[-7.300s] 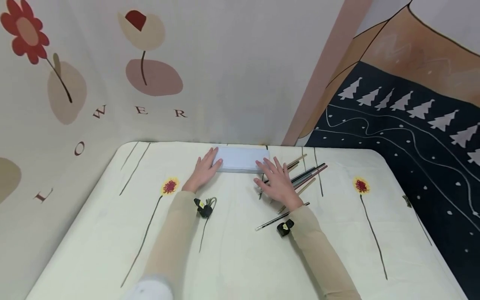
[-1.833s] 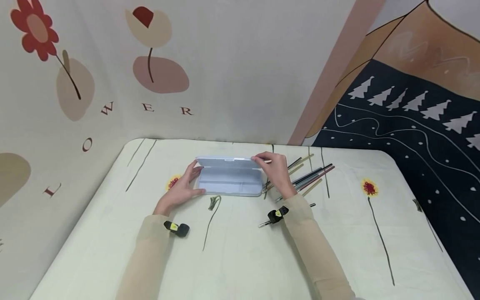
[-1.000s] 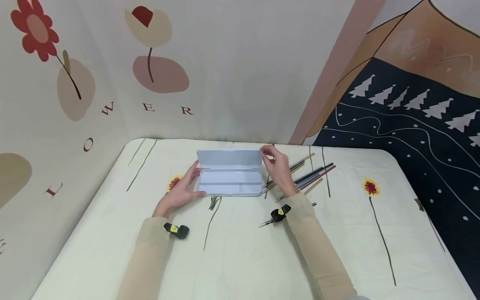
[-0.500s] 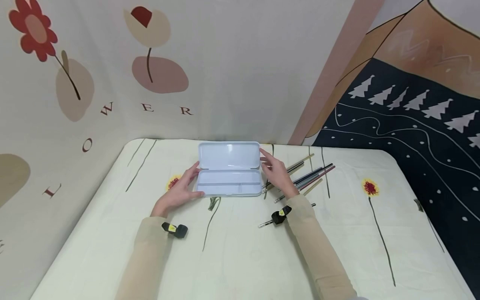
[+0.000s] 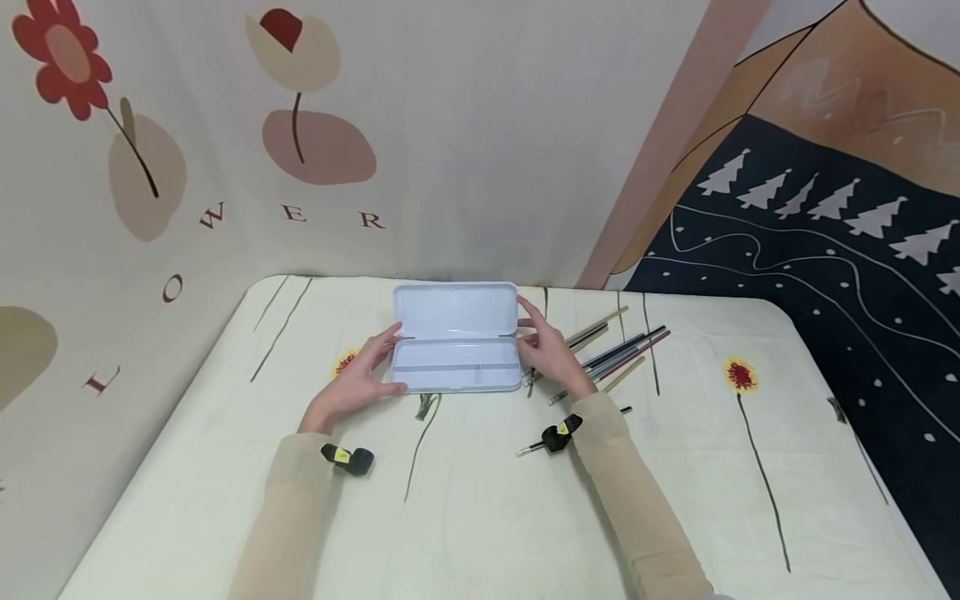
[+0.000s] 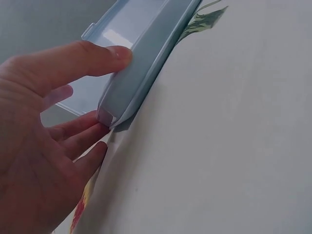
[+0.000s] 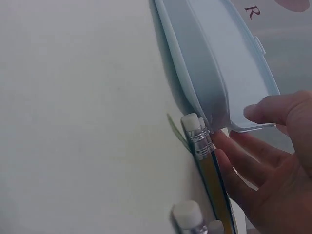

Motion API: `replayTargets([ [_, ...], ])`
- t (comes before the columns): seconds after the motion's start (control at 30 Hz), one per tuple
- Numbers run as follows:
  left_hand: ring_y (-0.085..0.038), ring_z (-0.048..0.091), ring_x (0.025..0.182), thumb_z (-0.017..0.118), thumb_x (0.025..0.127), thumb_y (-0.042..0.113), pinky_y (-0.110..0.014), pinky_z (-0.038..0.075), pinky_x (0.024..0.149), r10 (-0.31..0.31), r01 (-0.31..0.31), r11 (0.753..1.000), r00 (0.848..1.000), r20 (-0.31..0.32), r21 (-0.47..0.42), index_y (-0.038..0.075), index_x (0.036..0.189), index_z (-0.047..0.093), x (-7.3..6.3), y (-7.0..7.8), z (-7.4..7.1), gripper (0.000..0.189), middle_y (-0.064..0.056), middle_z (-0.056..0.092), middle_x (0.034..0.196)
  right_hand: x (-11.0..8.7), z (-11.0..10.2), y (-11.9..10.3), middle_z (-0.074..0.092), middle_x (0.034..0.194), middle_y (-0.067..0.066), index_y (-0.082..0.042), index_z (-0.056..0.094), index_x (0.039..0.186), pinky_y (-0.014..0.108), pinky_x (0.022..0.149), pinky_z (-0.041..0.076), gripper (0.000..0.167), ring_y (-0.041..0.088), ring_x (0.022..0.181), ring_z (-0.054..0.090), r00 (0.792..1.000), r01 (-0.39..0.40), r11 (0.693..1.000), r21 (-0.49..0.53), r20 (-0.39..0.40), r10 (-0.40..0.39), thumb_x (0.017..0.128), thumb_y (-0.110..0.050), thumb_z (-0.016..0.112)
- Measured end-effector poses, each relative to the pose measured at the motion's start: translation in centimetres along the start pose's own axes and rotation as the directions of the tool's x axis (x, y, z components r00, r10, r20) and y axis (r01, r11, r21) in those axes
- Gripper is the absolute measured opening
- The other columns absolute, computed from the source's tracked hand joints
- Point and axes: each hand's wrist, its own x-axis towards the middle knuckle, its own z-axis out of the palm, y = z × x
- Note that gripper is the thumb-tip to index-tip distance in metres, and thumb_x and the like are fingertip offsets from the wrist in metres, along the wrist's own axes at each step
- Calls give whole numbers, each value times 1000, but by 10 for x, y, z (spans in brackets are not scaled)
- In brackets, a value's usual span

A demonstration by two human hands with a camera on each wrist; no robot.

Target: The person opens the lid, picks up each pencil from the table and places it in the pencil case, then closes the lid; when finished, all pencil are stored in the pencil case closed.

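Observation:
A pale blue pencil case (image 5: 456, 354) lies with its lid (image 5: 455, 309) raised and leaning back; its divided tray holds nothing. My left hand (image 5: 354, 392) grips the case's left end. In the left wrist view the thumb (image 6: 119, 57) presses the front wall while other fingers lie around the end. At the right end, my right hand (image 5: 553, 358) has its fingers extended along the lid's side edge and hinge. The right wrist view shows one fingertip (image 7: 252, 113) overlapping the lid's inner face, with other fingers beside the case's end. Eraser-tipped pencils (image 7: 214, 180) lie close beneath this hand.
Several pencils (image 5: 626, 352) are spread on the table to the right of the case. A single dark pencil (image 5: 531, 448) lies nearer, partly under the right wrist camera (image 5: 558, 433). The flower-printed tablecloth (image 5: 465, 517) reaches back to the wall curtain (image 5: 480, 167).
The closed case was drawn nearer and its lid raised, then tipped fully back. My right hand has released the lid's upper corner and slid down its side edge; my left stays at the left end.

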Motion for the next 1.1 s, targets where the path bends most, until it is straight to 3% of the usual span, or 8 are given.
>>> replayTargets([
  [0.2,-40,26,138,79,76,0,-51,19,113,15,-15,1000,1000,-4,-14,16,155,20,-2,-1,-1,100,-21,32,147,-2,2,3,44,139,25,-21,12,156,44,94,47,80,34,112,58,998,2,1000,29,61,-4,93,2,56],
  [0.4,-39,25,139,79,76,-1,-48,20,114,17,-17,1000,1000,6,-20,13,155,21,-4,-1,-2,98,-21,31,146,-7,0,4,43,139,28,-15,10,156,48,99,42,79,38,120,51,993,49,997,56,105,-55,95,3,55],
  [0.6,-40,23,140,78,78,2,-49,20,114,-8,8,1000,1000,19,-4,11,155,19,-3,-4,-2,97,-21,29,148,-8,1,9,48,135,25,-14,10,156,47,99,42,77,36,121,51,991,60,998,33,118,-63,95,2,54],
  [0.83,-42,33,132,78,79,4,-55,24,109,-29,29,999,999,17,20,11,155,17,-4,-3,-2,97,-21,29,150,-12,0,9,50,134,23,-13,15,156,46,99,42,74,35,121,51,991,68,998,9,112,-69,95,0,55],
  [0.9,-44,33,131,77,80,2,-56,24,109,-26,26,999,999,20,22,8,155,16,-5,0,-1,97,-23,27,152,-13,-2,10,50,133,23,-11,18,155,46,98,43,72,35,120,52,991,76,997,1,107,-76,95,0,56],
  [1.1,-49,30,132,72,81,-3,-60,21,109,-50,50,999,998,46,1,-3,152,14,-10,29,-1,91,-29,23,152,-18,-7,11,51,132,24,-6,26,152,48,97,44,63,36,116,53,992,87,996,-16,94,-85,95,-1,55],
])
